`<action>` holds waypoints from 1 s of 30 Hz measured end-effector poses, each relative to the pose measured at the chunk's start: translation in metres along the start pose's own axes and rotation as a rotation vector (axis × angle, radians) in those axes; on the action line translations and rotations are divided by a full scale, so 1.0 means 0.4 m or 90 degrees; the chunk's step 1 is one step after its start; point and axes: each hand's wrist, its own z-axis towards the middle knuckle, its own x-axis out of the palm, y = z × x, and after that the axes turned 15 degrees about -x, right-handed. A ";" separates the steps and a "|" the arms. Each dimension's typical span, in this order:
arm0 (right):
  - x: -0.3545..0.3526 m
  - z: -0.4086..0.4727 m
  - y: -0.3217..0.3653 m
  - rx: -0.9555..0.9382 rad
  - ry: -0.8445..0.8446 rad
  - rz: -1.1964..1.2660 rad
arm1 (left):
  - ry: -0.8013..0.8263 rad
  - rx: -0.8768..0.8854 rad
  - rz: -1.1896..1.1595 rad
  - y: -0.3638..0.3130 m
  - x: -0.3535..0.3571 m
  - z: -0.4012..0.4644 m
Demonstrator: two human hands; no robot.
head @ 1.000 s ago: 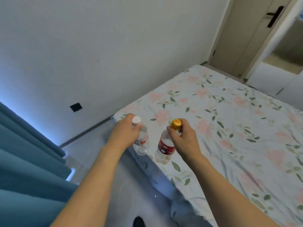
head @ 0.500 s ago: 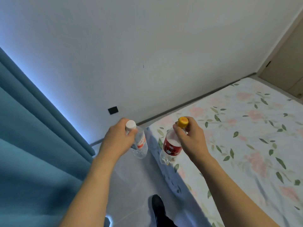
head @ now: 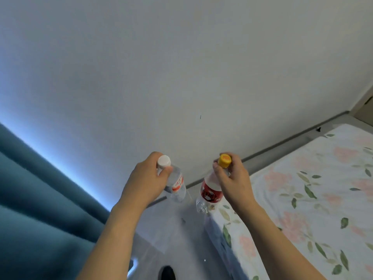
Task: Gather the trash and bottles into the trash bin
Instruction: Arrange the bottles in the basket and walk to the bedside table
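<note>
My left hand (head: 144, 181) grips the neck of a clear plastic bottle (head: 176, 185) with a white cap and a small red-and-white label; it hangs over the grey floor. My right hand (head: 234, 181) pinches the neck of a second clear bottle (head: 209, 194), which has a yellow cap and a red label and hangs at the corner of the bed. Both bottles are held upright, side by side, about a hand's width apart. No trash bin is in view.
A bed (head: 314, 199) with a floral sheet fills the right side. Teal curtains (head: 36, 209) hang at the left, with light at their edge. A white wall (head: 181, 67) stands ahead. A narrow strip of grey floor (head: 181, 239) runs between curtain and bed.
The view has swung left and up: the bed has slid right, the door has left the frame, more wall and curtain show. Both hands keep their bottles in the same grip.
</note>
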 end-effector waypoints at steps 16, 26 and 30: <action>0.074 0.515 -0.087 0.005 -0.257 -0.049 | 0.179 0.228 0.056 -0.325 0.056 0.616; -0.055 0.719 -0.212 0.045 -0.408 -0.090 | 0.263 0.346 0.108 -0.601 0.186 0.818; -0.107 0.789 -0.243 0.056 -0.463 -0.140 | 0.317 0.418 0.126 -0.715 0.255 0.893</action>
